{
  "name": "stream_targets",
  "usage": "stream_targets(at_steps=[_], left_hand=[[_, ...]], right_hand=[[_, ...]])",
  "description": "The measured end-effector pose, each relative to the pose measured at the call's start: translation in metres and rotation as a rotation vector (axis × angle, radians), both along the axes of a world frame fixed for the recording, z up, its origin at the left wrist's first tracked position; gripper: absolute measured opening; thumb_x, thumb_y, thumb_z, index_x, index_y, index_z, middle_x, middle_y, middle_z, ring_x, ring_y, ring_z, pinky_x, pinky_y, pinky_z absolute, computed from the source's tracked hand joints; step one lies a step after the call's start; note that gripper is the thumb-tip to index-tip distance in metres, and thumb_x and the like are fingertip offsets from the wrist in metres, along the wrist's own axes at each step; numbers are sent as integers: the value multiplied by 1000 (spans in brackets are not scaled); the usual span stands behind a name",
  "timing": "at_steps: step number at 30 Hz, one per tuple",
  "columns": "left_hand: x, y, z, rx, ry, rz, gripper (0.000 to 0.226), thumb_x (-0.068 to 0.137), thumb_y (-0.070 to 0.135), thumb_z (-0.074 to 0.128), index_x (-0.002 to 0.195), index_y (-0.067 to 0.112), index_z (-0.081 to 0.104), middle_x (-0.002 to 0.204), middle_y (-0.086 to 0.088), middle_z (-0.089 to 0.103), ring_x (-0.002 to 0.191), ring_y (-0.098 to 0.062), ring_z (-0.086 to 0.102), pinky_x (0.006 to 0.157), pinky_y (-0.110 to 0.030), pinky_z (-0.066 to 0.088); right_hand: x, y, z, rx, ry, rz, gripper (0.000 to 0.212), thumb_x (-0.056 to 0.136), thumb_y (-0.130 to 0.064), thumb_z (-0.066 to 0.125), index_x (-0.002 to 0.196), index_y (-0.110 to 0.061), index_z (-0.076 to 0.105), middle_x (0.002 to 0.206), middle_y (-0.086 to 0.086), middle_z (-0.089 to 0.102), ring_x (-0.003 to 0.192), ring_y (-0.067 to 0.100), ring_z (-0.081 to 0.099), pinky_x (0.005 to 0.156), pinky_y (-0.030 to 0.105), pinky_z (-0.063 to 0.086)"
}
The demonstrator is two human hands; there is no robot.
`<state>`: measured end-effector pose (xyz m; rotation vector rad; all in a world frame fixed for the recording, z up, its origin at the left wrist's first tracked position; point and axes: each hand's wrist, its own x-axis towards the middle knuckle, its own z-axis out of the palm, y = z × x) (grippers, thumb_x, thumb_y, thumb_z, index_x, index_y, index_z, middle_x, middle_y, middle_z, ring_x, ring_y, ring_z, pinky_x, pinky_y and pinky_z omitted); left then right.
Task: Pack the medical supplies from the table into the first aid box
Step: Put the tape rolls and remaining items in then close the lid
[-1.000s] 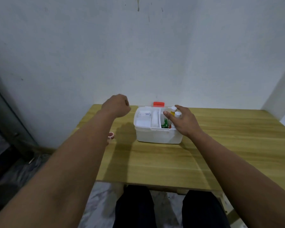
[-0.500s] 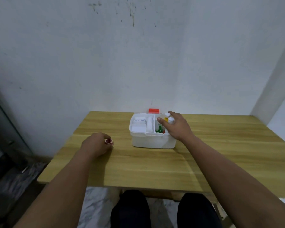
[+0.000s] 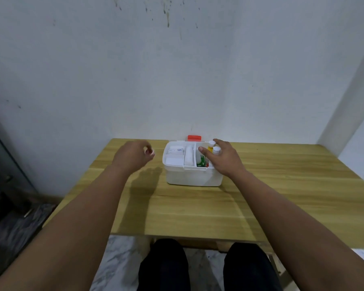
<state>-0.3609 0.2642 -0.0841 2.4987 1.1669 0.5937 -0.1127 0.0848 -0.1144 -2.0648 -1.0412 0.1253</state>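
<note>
Pale, scuffed wall rises behind a wooden table (image 3: 282,185) on which almost nothing is left lying loose.

Raised above the table's left part, the left hand (image 3: 132,157) pinches a small round item (image 3: 150,152), whitish with a hint of red, between thumb and fingertips; motion blur hides exactly how the fingers close on it. It hangs just left of the first aid box (image 3: 193,175) and apart from its rim. The right hand (image 3: 223,159) lies over the box's right end with relaxed, fairly straight fingers, touching two white-capped bottles (image 3: 216,150) that stand upright in the right compartment beside a green packet (image 3: 201,161). It seems to be steadying them, not gripping. White packets (image 3: 174,155) fill the left compartments, a white roll (image 3: 189,157) sits in the middle slot, and an orange-red latch (image 3: 194,138) shows at the back edge.

The step in hand looks like bringing this last small piece into the box. To do it well, carry it over the near-left rim before lowering, so it does not clip the wall. Pick a gap that has room, probably the left side on top of the flat packets, since the right compartment is crowded. Let go only once it is low inside, because a round piece may roll. Keep the right hand on the bottles so the light box does not slide or its contents tip.
</note>
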Motion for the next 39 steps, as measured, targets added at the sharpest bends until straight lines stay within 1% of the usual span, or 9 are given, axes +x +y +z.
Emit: stream_targets(at_steps=[5, 9, 14, 17, 22, 27, 31, 34, 39], left_hand=[[48, -24, 43, -56, -157, -146, 17, 86, 33, 78, 96, 25, 67, 73, 8, 71, 53, -8, 69, 63, -32, 60], [72, -44, 38, -1, 46, -200, 21, 90, 32, 75, 106, 22, 65, 84, 9, 68, 66, -12, 69, 66, -32, 59], [80, -52, 27, 228, 312, -201, 24, 93, 33, 67, 114, 21, 63, 98, 7, 64, 85, -15, 56, 60, -29, 37], [82, -52, 28, 266, 398, -189, 24, 93, 37, 64, 113, 23, 62, 106, 4, 68, 92, -19, 62, 62, -30, 41], [83, -51, 32, 288, 500, -178, 24, 89, 39, 68, 106, 23, 66, 97, 3, 68, 86, -19, 65, 66, -31, 49], [84, -52, 31, 296, 534, -153, 14, 86, 31, 67, 97, 22, 69, 88, 3, 66, 78, -20, 63, 59, -28, 43], [86, -54, 28, 287, 533, -154, 9, 87, 29, 66, 90, 21, 67, 84, 2, 65, 73, -19, 60, 57, -28, 40], [84, -45, 29, 137, 475, -167, 25, 80, 35, 70, 102, 23, 73, 97, 4, 73, 87, -18, 67, 64, -28, 49], [75, -33, 38, 77, 176, -121, 26, 79, 40, 59, 96, 29, 76, 95, 13, 72, 91, -16, 67, 76, -34, 56]], right_hand=[[0, 0, -1, 6, 2, 2, 88, 81, -77, 60, 148, -21, 48, 151, 3, 50, 137, 21, 47, 110, 37, 38], [0, 0, -1, 3, 0, 2, 90, 81, -78, 60, 149, -21, 48, 151, 4, 49, 138, 22, 47, 110, 37, 38], [0, -1, 0, 6, -6, 7, 90, 81, -77, 60, 149, -21, 47, 151, 4, 49, 138, 21, 46, 109, 37, 38], [0, 0, 0, 11, -3, 4, 88, 82, -76, 61, 149, -21, 47, 151, 3, 49, 138, 21, 47, 109, 37, 39], [0, -1, -1, -2, -11, 7, 89, 82, -76, 60, 150, -20, 46, 152, 4, 48, 138, 22, 46, 110, 38, 38], [-1, -1, 1, -23, -11, 3, 91, 81, -79, 57, 150, -21, 46, 152, 4, 48, 138, 23, 46, 111, 41, 39], [-3, -2, 2, -11, 4, 6, 90, 82, -77, 59, 150, -20, 46, 152, 4, 48, 139, 23, 46, 112, 41, 39], [-3, -3, 3, -11, 3, 14, 89, 83, -77, 58, 150, -19, 46, 153, 5, 48, 140, 23, 44, 113, 41, 38], [5, -3, 12, 21, 149, 39, 89, 83, -78, 56, 150, -20, 47, 154, 4, 48, 140, 22, 45, 112, 40, 38]])
